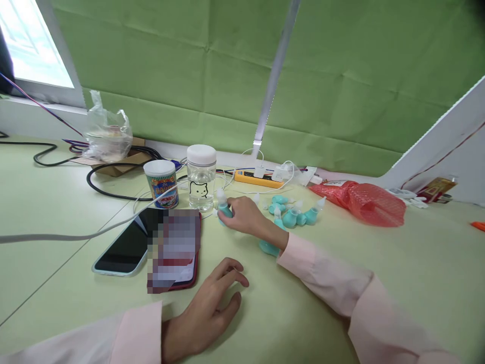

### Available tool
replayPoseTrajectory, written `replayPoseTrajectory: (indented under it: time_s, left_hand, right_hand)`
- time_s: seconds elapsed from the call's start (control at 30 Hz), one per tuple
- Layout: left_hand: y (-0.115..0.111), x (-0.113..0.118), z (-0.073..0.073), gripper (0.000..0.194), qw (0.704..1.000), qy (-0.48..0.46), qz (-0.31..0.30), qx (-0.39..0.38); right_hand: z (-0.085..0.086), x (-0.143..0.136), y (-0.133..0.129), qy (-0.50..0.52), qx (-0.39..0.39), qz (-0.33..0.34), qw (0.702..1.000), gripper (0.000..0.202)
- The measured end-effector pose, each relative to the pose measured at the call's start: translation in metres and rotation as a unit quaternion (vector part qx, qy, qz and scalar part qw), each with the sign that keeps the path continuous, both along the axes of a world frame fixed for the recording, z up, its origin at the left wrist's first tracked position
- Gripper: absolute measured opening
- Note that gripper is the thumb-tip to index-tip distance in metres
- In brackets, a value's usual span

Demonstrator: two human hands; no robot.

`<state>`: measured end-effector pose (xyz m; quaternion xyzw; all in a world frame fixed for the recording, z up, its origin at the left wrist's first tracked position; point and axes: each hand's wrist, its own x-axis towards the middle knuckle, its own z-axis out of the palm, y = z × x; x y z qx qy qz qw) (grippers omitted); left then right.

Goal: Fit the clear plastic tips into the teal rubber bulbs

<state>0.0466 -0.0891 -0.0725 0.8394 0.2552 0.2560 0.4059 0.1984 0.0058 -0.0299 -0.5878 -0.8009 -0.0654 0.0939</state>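
My right hand (244, 215) reaches over the table with its thumb and fingers closed round a teal nasal aspirator (225, 211). This aspirator stands upright, its clear tip pointing up, just right of a clear water bottle (202, 196) with a white lid. Several more teal aspirators (290, 217) lie and stand in a cluster to the right of that hand, and one is partly hidden by the wrist. Close to the front, my left hand (212, 298) rests on the table, fingers apart and loosely bent, holding nothing. It is nearest to a red-edged phone (196, 253).
A black-screened phone (123, 250) lies left of the other phone. Behind stand a snack tub (162, 188), an orange power strip (242, 177) with white chargers, and a plastic bag (108, 136). Red bubble wrap (364, 202) lies right. A grey cable (76, 237) crosses the left side.
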Motion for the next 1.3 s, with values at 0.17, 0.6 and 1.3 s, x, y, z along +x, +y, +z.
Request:
replayPoseTrajectory:
  time_s: [0.17,0.6,1.3]
  left_hand:
    - [0.000,0.001,0.001,0.027,1.000,0.003,-0.001,0.006]
    - [0.000,0.000,0.000,0.027,1.000,0.006,-0.004,0.003]
    - [0.001,0.001,-0.001,0.028,1.000,0.012,-0.009,0.017]
  right_hand:
    - [-0.001,0.008,0.005,0.007,-0.031,-0.028,0.999,0.025]
    - [0.003,0.005,-0.006,-0.064,-0.042,-0.037,0.996,0.030]
    - [-0.026,-0.045,0.026,-0.194,0.027,0.132,0.972,0.017]
